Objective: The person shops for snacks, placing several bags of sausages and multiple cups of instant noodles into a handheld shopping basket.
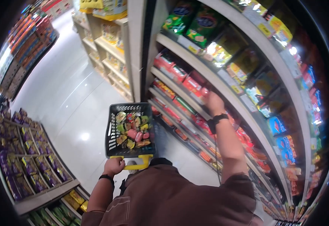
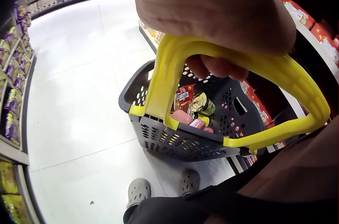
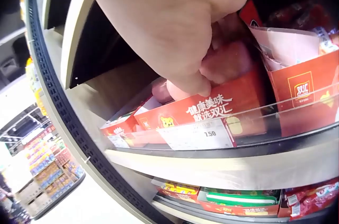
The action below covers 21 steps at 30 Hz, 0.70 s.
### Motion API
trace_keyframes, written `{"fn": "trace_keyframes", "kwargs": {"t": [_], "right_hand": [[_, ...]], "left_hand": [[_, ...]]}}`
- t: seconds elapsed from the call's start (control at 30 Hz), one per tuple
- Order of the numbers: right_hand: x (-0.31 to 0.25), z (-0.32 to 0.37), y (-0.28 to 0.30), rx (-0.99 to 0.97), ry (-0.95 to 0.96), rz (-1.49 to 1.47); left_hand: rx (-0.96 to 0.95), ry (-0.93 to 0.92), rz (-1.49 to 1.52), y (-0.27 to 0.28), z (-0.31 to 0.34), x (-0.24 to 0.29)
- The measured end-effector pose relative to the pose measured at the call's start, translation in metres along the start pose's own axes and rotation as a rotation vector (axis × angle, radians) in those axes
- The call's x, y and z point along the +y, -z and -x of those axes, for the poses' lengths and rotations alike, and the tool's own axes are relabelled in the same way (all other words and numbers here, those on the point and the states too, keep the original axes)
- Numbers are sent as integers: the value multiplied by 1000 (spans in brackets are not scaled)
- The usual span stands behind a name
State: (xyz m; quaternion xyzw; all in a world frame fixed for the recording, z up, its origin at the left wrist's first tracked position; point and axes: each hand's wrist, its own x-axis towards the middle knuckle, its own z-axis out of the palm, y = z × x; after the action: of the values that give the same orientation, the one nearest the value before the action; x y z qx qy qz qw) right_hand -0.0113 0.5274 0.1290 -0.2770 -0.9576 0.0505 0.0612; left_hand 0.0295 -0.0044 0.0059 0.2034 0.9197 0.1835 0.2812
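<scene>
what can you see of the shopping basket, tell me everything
The basket is dark grey plastic with perforated walls and a yellow loop handle. It is open-topped and partly filled with colourful snack packets and pink sausages. It is in the aisle beside the shelves. The left hand grips the handle, fingers curled round it; the right hand is off it, pinching a pink pack in a shelf box.
</scene>
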Motion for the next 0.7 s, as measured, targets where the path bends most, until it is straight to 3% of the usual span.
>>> {"fn": "trace_keyframes", "kwargs": {"t": [0.07, 0.13, 0.27, 0.4, 0.47, 0.53, 0.7], "right_hand": [[8, -4, -2, -52, 7, 1], [20, -10, -15, 27, 98, 70], [7, -4, 1, -123, -29, -52], [5, 2, 6, -82, -32, -73], [-3, 6, 13, 45, 9, -27], [-21, 14, 32, -9, 0, -71], [-56, 38, 45, 251, 341, -196]], "left_hand": [[6, -18, 0, 0, -1, -1], [-17, -14, 12, 4, -1, 2], [-32, 1, 8, 6, 0, 1], [-23, -12, 30, 6, 0, 1], [-18, -7, 32, 3, -1, 0], [-19, -14, 26, 3, -2, -1], [-16, -26, 36, 2, -3, -3]]}}
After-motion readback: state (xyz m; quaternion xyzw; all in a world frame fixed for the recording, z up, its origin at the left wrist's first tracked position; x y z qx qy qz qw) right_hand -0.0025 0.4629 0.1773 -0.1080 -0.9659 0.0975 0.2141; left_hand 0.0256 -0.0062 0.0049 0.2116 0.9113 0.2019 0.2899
